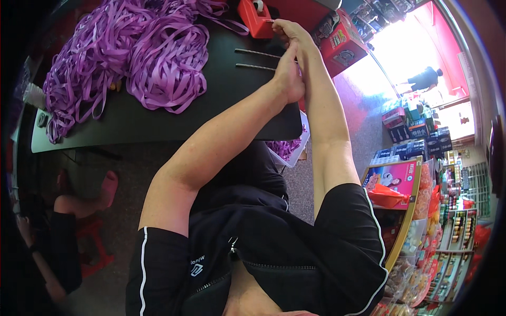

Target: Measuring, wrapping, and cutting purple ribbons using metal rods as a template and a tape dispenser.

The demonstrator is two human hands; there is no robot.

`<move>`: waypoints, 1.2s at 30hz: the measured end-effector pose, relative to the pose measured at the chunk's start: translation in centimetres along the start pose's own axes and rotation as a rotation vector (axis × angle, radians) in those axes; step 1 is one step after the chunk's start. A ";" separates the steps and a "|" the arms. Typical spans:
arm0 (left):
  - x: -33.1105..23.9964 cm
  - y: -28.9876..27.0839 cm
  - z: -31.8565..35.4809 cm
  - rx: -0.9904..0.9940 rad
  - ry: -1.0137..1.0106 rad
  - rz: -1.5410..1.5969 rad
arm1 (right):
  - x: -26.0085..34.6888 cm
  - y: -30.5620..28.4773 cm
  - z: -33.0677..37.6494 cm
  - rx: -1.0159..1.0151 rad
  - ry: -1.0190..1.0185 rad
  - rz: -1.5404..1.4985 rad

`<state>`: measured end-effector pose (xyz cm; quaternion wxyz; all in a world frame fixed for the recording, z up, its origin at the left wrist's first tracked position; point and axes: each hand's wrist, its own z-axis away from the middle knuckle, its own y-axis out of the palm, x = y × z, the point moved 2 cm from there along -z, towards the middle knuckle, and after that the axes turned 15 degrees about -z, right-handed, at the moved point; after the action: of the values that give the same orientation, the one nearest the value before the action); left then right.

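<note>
Reaching near tabletop edge [296, 117], right hand [287, 31] adjoins dispenser [255, 22].

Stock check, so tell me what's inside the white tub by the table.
Purple ribbon shows inside the tub; the table covers part, and anything beneath the ribbon is hidden.

Hands [288, 31] near a red tape dispenser [254, 21], purple ribbon [168, 63] heaped on a black table [226, 108]

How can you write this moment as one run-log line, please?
Right hand: at red tape dispenser | Left hand: beside right forearm | Grips: unclear | Black table: purple ribbon heaps, two thin rods
</note>
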<state>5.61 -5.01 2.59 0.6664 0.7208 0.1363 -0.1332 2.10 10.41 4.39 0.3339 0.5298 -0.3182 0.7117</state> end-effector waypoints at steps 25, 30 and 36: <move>-0.3 -0.9 0.6 -0.112 -0.129 -0.239 | -2.1 -7.2 4.6 0.139 -0.398 0.461; 0.7 -0.8 0.3 -0.119 -0.122 -0.281 | -1.8 -9.8 11.3 0.356 -0.539 0.289; 0.5 -1.9 -0.3 -0.175 -0.184 -0.287 | -1.6 -10.0 15.0 0.424 -0.588 0.302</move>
<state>5.33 -4.56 0.66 0.7102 0.6182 0.1871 -0.2800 18.69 3.85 7.39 0.0031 0.7154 -0.3206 0.6208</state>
